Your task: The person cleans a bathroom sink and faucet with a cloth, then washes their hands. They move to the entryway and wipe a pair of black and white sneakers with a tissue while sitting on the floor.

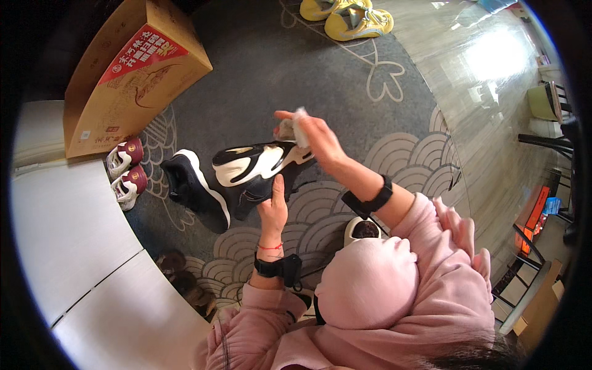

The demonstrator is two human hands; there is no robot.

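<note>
My left hand grips a black sneaker with a thick white-and-black sole, held on its side above the patterned mat with the sole towards my other hand. My right hand holds a crumpled white wipe or tissue at the right end of that sole; some of its fingers are hidden behind the wipe. To the left of the held shoe, a second black shoe with a white sole edge lies on the mat. Both my wrists wear black straps.
A cardboard box stands at the upper left, with maroon-and-white shoes beside it. Yellow shoes rest at the mat's top edge. White cabinet doors border the left. Further shoes sit dimly at lower left; chair-like furniture stands right.
</note>
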